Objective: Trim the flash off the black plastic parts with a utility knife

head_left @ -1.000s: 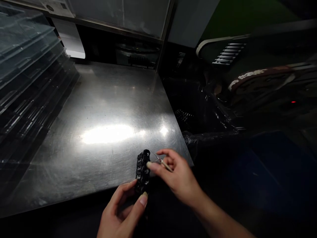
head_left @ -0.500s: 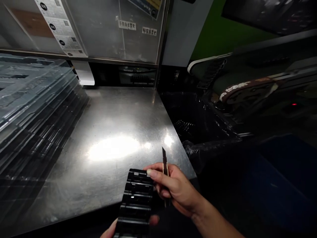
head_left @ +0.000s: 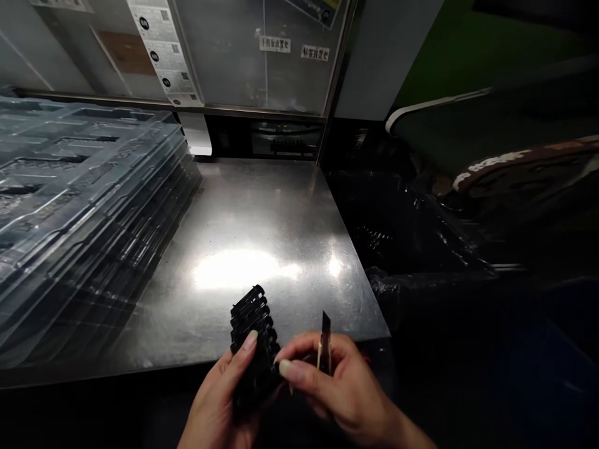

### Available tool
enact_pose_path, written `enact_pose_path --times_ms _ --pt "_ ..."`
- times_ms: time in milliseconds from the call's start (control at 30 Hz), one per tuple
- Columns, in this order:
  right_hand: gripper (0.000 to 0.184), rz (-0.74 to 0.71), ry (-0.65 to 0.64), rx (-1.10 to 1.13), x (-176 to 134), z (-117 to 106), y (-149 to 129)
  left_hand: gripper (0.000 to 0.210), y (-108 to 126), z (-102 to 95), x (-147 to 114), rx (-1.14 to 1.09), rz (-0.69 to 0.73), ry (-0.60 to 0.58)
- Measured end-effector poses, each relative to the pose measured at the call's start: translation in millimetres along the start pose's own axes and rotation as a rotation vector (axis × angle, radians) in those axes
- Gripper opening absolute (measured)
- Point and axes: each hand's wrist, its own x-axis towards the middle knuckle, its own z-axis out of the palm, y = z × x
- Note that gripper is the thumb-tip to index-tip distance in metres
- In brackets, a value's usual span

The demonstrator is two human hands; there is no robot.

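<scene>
A black ribbed plastic part (head_left: pixel 253 324) is held over the near edge of a steel table (head_left: pixel 262 237). My left hand (head_left: pixel 219 405) grips the part from below, thumb along its left side. My right hand (head_left: pixel 337 393) holds a small utility knife (head_left: pixel 324 343) with the blade pointing up, and its thumb touches the part's right edge. The part's lower end is hidden between my hands.
A tall stack of clear plastic trays (head_left: pixel 79 212) fills the left of the table. A bin lined with black plastic (head_left: pixel 402 237) sits to the right of the table. Labelled panels (head_left: pixel 262 56) stand behind it.
The black part has turned from flat, face up, to tilted on edge. My left hand has come up around it. The knife in my right hand has moved slightly lower and rightward.
</scene>
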Motion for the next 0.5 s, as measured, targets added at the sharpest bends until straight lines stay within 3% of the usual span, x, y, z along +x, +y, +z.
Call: enact_pose_path --times_ms 267,367,433,500 --pt "0.017 -0.103 0.020 0.028 3.2 6.0 3.7 0.013 -2.9 0.2 2.2 -0.060 -0.022 0.000" --pt "0.020 -0.108 -0.022 0.023 4.8 5.7 2.6 0.018 -5.7 -1.2 0.2 -0.039 -0.043 -0.005" --pt "0.025 -0.086 -0.006 0.023 3.9 2.8 1.8 0.027 -5.8 -7.6 0.0 0.067 -0.062 -0.092" --pt "0.029 -0.067 0.072 0.047 2.5 -1.4 0.0 0.047 -3.6 -20.3 1.0 0.286 0.012 -0.155"
